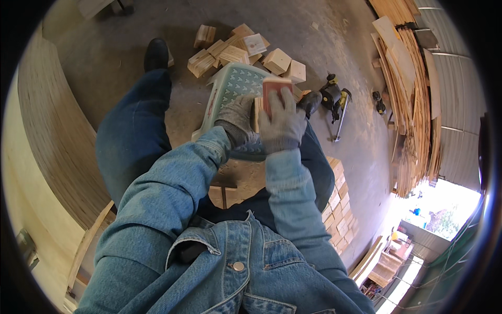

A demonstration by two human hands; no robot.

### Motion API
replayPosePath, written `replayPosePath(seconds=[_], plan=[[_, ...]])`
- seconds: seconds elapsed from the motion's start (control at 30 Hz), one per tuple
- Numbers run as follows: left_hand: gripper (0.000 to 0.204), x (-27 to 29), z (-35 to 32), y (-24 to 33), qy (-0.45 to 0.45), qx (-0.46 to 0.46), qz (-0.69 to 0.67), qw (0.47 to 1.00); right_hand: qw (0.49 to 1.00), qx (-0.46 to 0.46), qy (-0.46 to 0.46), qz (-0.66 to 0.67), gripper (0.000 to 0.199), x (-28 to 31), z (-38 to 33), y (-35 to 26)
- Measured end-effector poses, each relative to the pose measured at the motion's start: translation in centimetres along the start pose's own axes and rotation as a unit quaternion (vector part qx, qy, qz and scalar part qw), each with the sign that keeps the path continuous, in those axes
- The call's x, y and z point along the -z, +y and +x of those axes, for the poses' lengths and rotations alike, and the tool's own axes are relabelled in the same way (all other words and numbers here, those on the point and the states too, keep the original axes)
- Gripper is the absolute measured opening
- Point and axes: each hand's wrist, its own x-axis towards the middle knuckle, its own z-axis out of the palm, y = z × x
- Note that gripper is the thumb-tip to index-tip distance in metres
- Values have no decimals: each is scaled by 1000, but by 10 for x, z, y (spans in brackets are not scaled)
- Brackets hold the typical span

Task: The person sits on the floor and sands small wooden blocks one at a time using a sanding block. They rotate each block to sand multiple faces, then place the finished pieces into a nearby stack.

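Note:
Both hands wear grey work gloves and meet over a pale green plastic stool (225, 86) between my knees. My left hand (236, 119) is closed on a pale wooden block (257, 112), steadying it above the stool top. Closed over a reddish-brown sanding block (272, 90) is my right hand (284, 125), its fingers lying along the upper face. The sanding block sits against the wooden block's right side or top; the exact contact is hidden by my fingers.
Loose wooden blocks (230, 54) lie piled on the floor beyond the stool. A black and yellow power tool (330, 98) rests right of my shoe. More blocks (341, 209) are stacked by my right leg. Long boards (413, 99) lean along the right wall.

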Motion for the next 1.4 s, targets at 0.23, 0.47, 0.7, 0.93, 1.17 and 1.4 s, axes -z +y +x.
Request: replayPosePath(seconds=[0.23,0.47,0.7,0.93,1.17,1.4], plan=[[80,-1,0,1,-5,-5,-10,1000,994,45,38,88,58,-12,-106,40],[85,-7,3,-14,-35,-5,-8,999,994,71,15,86,56,-5,-39,18],[79,-11,3,-13,7,-22,35,999,996,48,-23,77,60,-14,60,-6],[81,-4,6,-19,-78,9,-96,992,993,65,27,99,61,-11,-23,3],[83,-3,5,-5,-80,22,3,997,995,55,12,81,60,-1,-117,29],[85,-2,4,-13,-59,5,-18,998,990,77,27,116,55,-6,-45,18]])
